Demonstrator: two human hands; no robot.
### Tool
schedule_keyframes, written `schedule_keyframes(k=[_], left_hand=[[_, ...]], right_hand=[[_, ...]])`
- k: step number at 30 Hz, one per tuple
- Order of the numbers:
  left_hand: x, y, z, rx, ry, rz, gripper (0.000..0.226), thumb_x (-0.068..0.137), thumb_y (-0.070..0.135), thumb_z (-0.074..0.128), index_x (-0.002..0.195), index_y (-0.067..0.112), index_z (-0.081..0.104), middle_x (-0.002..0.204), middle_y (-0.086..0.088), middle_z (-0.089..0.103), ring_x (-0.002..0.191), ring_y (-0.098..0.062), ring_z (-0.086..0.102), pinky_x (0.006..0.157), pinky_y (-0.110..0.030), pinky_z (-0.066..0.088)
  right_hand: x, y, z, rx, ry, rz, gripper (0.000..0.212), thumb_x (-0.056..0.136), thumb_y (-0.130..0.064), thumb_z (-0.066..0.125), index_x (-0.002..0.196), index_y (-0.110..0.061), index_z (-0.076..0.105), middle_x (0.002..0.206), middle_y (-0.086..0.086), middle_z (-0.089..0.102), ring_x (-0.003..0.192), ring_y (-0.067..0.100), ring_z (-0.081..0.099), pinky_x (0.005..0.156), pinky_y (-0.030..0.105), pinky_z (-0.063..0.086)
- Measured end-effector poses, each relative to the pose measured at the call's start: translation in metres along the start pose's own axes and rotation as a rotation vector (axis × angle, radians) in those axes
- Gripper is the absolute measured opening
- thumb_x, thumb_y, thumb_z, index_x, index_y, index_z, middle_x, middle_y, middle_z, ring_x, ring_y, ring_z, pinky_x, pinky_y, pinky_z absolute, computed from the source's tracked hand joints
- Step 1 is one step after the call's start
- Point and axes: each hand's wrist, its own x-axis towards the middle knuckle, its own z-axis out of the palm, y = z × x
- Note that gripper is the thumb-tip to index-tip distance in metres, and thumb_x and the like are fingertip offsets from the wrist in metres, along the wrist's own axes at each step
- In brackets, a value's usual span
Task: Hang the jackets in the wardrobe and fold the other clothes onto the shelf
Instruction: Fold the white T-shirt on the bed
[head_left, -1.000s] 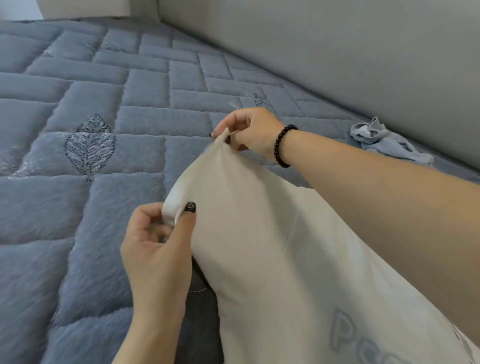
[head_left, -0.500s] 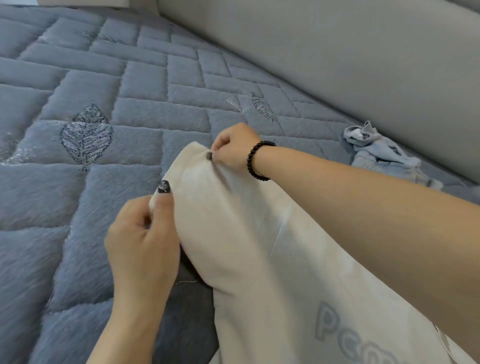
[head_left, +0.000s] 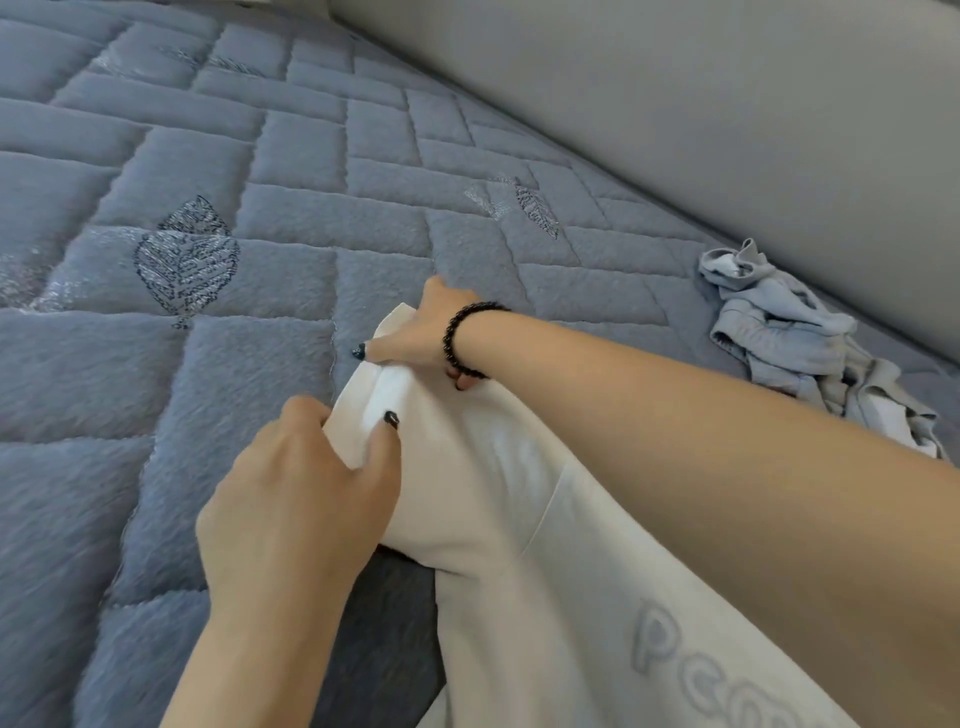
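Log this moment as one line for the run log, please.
stage: folding | left hand: grips white garment edge | right hand: holds its end on blue quilt | grey clothes: crumpled, untouched

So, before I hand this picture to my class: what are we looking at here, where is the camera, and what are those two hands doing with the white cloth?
There is no machine here: a person wears a wide-angle camera on the head, so the picture looks forward and down over their own arms. The surface is a bed with a grey-blue quilted cover stitched with leaf patterns. Both hands hold one end of a white garment that has pale printed letters on it. The left hand grips the near corner, thumb on top. The right hand, with a black bead bracelet on its wrist, holds the far corner down at the cover. A crumpled pale blue garment lies further right, by the grey headboard.
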Motion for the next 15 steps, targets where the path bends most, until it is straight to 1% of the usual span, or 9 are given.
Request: schedule_keyframes(k=[1, 3, 5, 7, 8, 9, 11, 13, 15], left_hand=[[0.000, 0.000, 0.000, 0.047, -0.025, 0.004, 0.041, 0.079, 0.062, 0.045, 0.087, 0.023, 0.049, 0.078, 0.007, 0.049, 0.075, -0.024, 0.046, 0.061, -0.033, 0.033], [0.000, 0.000, -0.003, 0.105, -0.069, 0.007, 0.043, 0.074, 0.065, 0.048, 0.080, 0.022, 0.050, 0.076, 0.008, 0.051, 0.071, -0.021, 0.047, 0.058, -0.031, 0.031], [0.001, 0.001, -0.007, 0.080, -0.099, 0.014, 0.038, 0.071, 0.060, 0.055, 0.068, 0.022, 0.053, 0.066, 0.006, 0.055, 0.062, -0.018, 0.048, 0.053, -0.030, 0.031], [0.002, 0.002, -0.007, -0.081, -0.144, 0.029, 0.038, 0.066, 0.052, 0.060, 0.061, 0.014, 0.056, 0.057, 0.000, 0.057, 0.059, -0.021, 0.054, 0.049, -0.033, 0.039], [0.002, 0.003, -0.006, -0.226, -0.153, 0.050, 0.036, 0.063, 0.049, 0.061, 0.064, 0.012, 0.059, 0.060, -0.001, 0.060, 0.062, -0.023, 0.058, 0.050, -0.040, 0.047], [0.001, 0.006, -0.006, -0.394, -0.150, 0.067, 0.032, 0.061, 0.045, 0.062, 0.071, 0.015, 0.063, 0.070, 0.003, 0.063, 0.068, -0.021, 0.061, 0.054, -0.046, 0.054], [-0.004, 0.015, -0.003, -0.667, -0.182, 0.087, 0.026, 0.061, 0.042, 0.067, 0.083, 0.030, 0.063, 0.081, 0.015, 0.064, 0.073, -0.012, 0.064, 0.058, -0.049, 0.057], [-0.013, 0.024, 0.002, -0.794, -0.313, 0.217, 0.034, 0.063, 0.037, 0.073, 0.091, 0.040, 0.055, 0.084, 0.018, 0.065, 0.070, -0.006, 0.064, 0.059, -0.041, 0.058], [-0.025, 0.033, 0.012, -0.889, -0.503, 0.392, 0.061, 0.067, 0.022, 0.076, 0.111, 0.053, 0.048, 0.099, 0.019, 0.067, 0.083, -0.007, 0.068, 0.069, -0.038, 0.058]], right_hand=[[0.002, -0.002, 0.004, -0.091, 0.070, -0.046, 0.055, 0.069, -0.055, 0.063, 0.101, -0.014, 0.046, 0.095, 0.006, 0.058, 0.066, 0.025, 0.059, 0.054, 0.027, 0.048], [0.002, -0.003, 0.004, -0.120, 0.150, -0.142, 0.024, 0.083, -0.037, 0.055, 0.074, -0.016, 0.047, 0.086, 0.003, 0.056, 0.072, 0.026, 0.055, 0.059, 0.025, 0.041], [0.003, 0.004, -0.008, 0.080, 0.139, -0.142, 0.022, 0.085, -0.023, 0.052, 0.065, -0.014, 0.045, 0.068, 0.006, 0.054, 0.069, 0.029, 0.060, 0.061, 0.029, 0.050], [0.000, 0.018, -0.024, 0.471, 0.132, -0.085, 0.014, 0.078, -0.009, 0.051, 0.064, -0.009, 0.048, 0.061, 0.011, 0.053, 0.059, 0.028, 0.061, 0.065, 0.044, 0.058], [-0.005, 0.027, -0.032, 0.667, 0.148, -0.061, 0.014, 0.077, -0.002, 0.049, 0.064, -0.008, 0.046, 0.062, 0.010, 0.050, 0.059, 0.027, 0.056, 0.065, 0.048, 0.057], [-0.010, 0.038, -0.040, 0.845, 0.164, -0.042, 0.019, 0.077, 0.004, 0.046, 0.063, -0.009, 0.045, 0.063, 0.009, 0.046, 0.059, 0.025, 0.052, 0.062, 0.045, 0.057], [-0.025, 0.064, -0.054, 1.072, 0.193, -0.032, 0.027, 0.081, 0.010, 0.042, 0.066, -0.011, 0.047, 0.063, 0.007, 0.046, 0.055, 0.022, 0.049, 0.050, 0.028, 0.052], [-0.047, 0.090, -0.067, 1.116, 0.225, -0.024, 0.030, 0.084, 0.013, 0.041, 0.075, -0.013, 0.054, 0.067, 0.007, 0.052, 0.052, 0.016, 0.052, 0.043, 0.022, 0.048], [-0.068, 0.120, -0.075, 1.088, 0.262, 0.006, 0.034, 0.082, 0.016, 0.038, 0.080, -0.013, 0.056, 0.070, 0.007, 0.054, 0.052, 0.015, 0.052, 0.044, 0.021, 0.046]])
